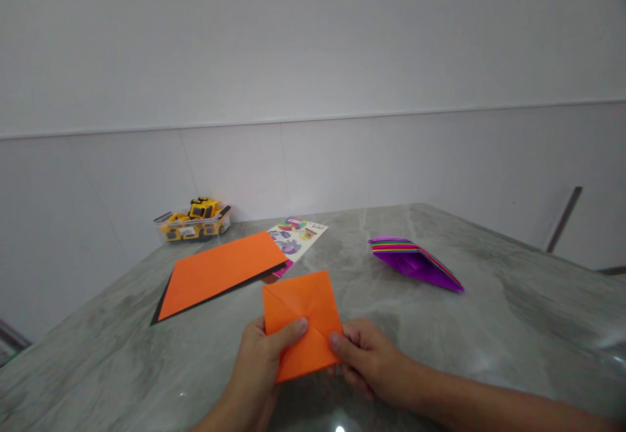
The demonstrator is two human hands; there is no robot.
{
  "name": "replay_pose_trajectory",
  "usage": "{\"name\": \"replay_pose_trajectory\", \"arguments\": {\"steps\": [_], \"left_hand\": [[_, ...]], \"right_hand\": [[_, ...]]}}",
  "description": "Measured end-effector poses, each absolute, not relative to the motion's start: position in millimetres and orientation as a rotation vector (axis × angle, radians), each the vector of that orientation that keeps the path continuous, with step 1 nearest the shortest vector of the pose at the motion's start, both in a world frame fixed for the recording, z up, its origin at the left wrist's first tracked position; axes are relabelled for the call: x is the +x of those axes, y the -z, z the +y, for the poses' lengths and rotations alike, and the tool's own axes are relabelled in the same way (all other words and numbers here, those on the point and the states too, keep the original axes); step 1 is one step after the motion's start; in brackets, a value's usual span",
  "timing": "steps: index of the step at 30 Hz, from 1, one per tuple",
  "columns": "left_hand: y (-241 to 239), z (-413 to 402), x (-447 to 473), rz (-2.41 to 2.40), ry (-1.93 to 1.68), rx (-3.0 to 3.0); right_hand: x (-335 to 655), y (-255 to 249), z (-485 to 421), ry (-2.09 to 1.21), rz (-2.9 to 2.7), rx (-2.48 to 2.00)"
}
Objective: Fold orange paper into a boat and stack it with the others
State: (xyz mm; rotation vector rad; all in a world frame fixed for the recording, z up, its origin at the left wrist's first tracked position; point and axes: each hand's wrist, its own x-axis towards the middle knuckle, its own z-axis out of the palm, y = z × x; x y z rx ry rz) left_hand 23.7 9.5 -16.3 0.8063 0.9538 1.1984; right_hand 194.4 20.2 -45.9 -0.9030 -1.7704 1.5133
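A folded square of orange paper (306,302) is held up over the table, with crease lines running from its corners toward the middle. My left hand (261,357) grips its left side, thumb pressed flat on the front face and fingers hidden behind. At the lower right edge my right hand (369,357) pinches the paper between thumb and fingers. The back of the square cannot be seen.
Orange sheets (220,272) with black ones underneath lie at left, overlapping a printed booklet (300,236). Behind them stands a clear plastic box (193,229) of yellow toy trucks (204,208). A purple folded paper piece with multicoloured layers (411,262) rests right on the grey marbled table (469,360).
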Motion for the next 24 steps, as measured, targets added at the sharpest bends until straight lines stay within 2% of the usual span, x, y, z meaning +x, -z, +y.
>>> {"name": "replay_pose_trajectory", "arguments": {"steps": [3,11,18,24], "left_hand": [[24,13,22,0.999,-1.241,0.816],[24,14,24,0.884,-1.124,0.69],[19,11,22,0.852,-1.156,0.764],[29,19,19,0.941,-1.13,0.852]], "right_hand": [[193,51,22,-1.5,-1.778,-1.004],[197,40,11,-1.152,-1.961,-1.071],[195,42,9,-1.361,-1.851,-0.998],[198,38,10,-1.369,-2.017,-1.017]]}}
